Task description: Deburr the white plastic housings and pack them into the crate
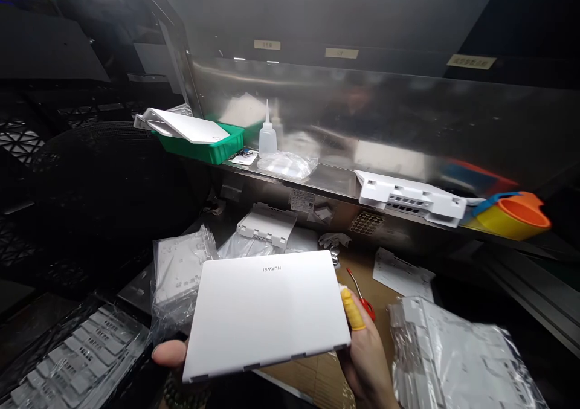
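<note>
A flat white plastic housing cover [269,315] marked HUAWEI, its lettering upside down, is held up in front of me between both hands. My right hand [365,348] grips its right edge; a yellow finger cot covers the thumb, and the other fingers are hidden behind the panel. At the lower left corner, the thumb of my left hand [171,353] shows beside the edge, while the rest of that hand is under the cover. Just behind the right hand lies a red-handled tool [368,308] with a thin metal shaft.
Bagged white housings lie in stacks at left [183,270], far left [81,357] and right [471,354]. Another white housing [267,225] lies behind. The metal shelf [338,182] carries a green bin [222,149], a dropper bottle [267,140], a white housing [410,197] and coloured tape rolls [512,218].
</note>
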### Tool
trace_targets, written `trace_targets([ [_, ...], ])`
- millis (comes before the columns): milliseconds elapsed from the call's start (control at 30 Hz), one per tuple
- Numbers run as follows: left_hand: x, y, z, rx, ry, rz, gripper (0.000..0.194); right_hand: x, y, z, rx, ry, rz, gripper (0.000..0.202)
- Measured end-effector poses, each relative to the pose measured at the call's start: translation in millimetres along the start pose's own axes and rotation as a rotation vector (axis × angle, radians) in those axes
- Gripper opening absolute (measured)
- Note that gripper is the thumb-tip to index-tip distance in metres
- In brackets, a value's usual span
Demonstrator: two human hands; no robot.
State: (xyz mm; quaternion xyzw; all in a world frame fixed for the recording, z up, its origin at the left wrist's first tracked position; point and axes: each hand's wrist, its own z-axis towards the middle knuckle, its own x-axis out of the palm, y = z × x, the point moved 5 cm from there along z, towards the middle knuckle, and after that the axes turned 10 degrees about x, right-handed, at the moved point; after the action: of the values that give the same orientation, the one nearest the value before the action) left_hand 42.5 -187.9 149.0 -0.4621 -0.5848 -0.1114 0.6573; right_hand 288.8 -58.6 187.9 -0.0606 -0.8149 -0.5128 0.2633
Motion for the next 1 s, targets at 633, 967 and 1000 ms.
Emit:
trace_targets([
  [633,45.2,-14,-11,-0.037,0.535,0.047,0.089,-30,-8,9,0.072,-0.032,-0.015,0.065],
  [967,49.5,-11,-9,-0.214,-0.032,0.686,0.069,-42,5,5,-0.149,-0.122,-0.321,0.053],
  [1000,49.3,-11,-8,-0.163,0.004,0.735,0.065,-45,10,5,-0.2,-0.156,-0.358,0.054],
])
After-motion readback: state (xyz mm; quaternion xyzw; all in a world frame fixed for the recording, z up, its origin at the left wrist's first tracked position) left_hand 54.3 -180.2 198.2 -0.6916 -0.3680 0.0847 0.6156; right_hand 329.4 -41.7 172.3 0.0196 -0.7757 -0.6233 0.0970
